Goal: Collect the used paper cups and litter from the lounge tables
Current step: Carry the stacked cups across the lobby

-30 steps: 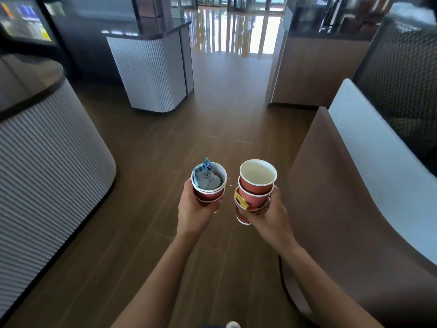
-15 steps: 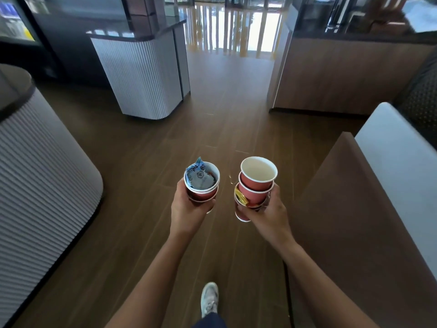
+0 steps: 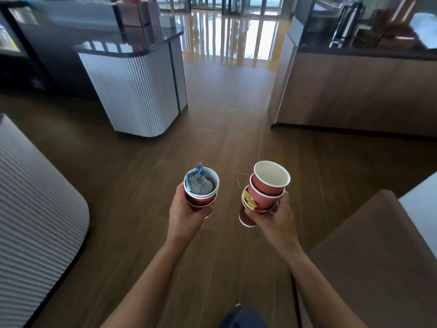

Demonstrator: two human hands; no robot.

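Note:
My left hand grips nested red paper cups with white rims; a crumpled blue and grey wrapper fills the top cup. My right hand holds a taller stack of red paper cups, tilted slightly left, with the top cup empty. A yellow wrapper is tucked between the cups of that stack. Both hands are held out in front of me at waist height over the wooden floor, a short gap apart.
A ribbed white counter curves along my left. Another ribbed white counter stands ahead left, and a wood-panelled counter ahead right. A brown bench back rises at my right. A wooden floor aisle leads to bright glass doors.
I have walked forward along the aisle: the counters ahead are nearer and the bench has slid to the right edge. Both hands keep the same hold on the cups.

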